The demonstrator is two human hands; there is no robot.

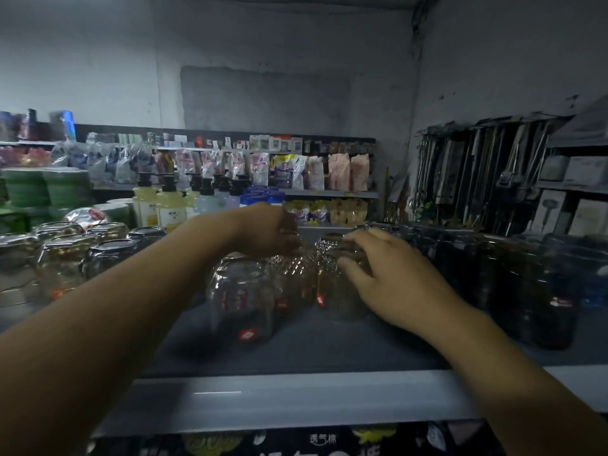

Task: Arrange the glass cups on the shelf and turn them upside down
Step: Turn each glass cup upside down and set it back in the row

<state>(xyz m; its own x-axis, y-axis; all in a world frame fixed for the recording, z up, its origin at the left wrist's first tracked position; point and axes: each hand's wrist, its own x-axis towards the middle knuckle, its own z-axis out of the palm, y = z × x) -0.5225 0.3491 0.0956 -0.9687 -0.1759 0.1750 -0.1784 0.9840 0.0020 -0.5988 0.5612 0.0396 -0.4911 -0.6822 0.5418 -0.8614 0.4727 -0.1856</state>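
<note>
Shelf edge (pixel 296 396) first, then three glass cups crowded together at mid-shelf: a smooth cup (pixel 243 301) in front, a knobbly cup (pixel 291 281) behind it, and a second knobbly cup (pixel 335 291) just beside that. The right hand (pixel 391 281) wraps this last cup from its right, fingers curled round the upright wall. The left hand (pixel 269 232) hangs over the middle one with fingertips on its top, but the blur hides whether it grips.

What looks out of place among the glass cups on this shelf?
The smooth glass cup stands alone, forward of the left textured cup in the left hand and the right textured cup in the right hand. Blur hides whether it leans. Nothing looks spilled or broken.
</note>
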